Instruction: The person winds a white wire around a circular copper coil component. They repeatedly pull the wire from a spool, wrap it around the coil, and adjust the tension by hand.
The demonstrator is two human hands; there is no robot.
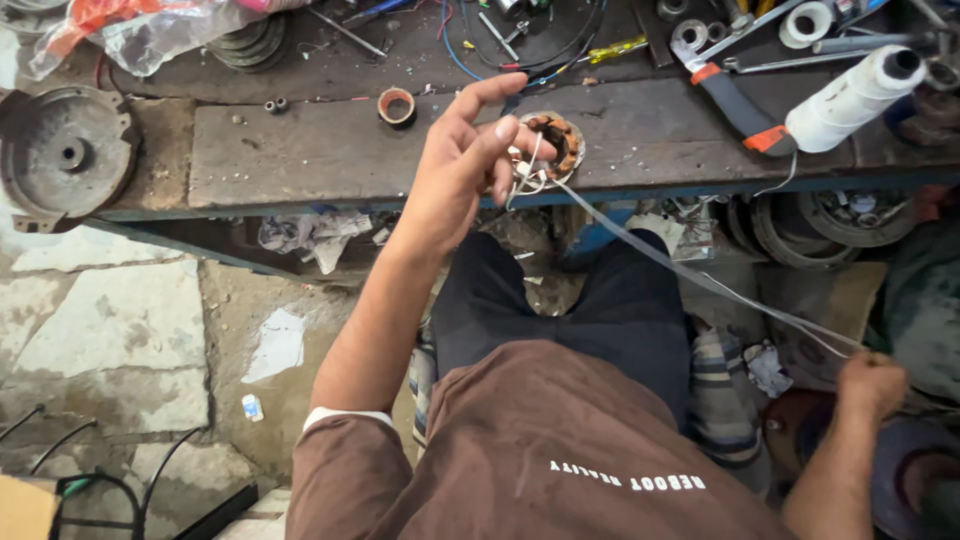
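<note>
bare bench plank left of stator, tape roll behind, taut thread crossing right

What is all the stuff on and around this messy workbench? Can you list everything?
stator with copper windings: one, copper-brown, bench front edge, by the left fingers
white cord: a few strands, stretched from the stator to the right hand
spool of white cord: one, white, bench right
pliers: one, grey and orange handles, beside the spool
tape roll: one, brownish, bench middle
white tape roll: one, top right
round metal motor cover: one, grey, far left
plastic bag: one, clear with orange inside, top left
workbench: one, dark and worn
left hand: raised, pinching the cord at the stator
right hand: fist low at right, pulling the cord
</note>
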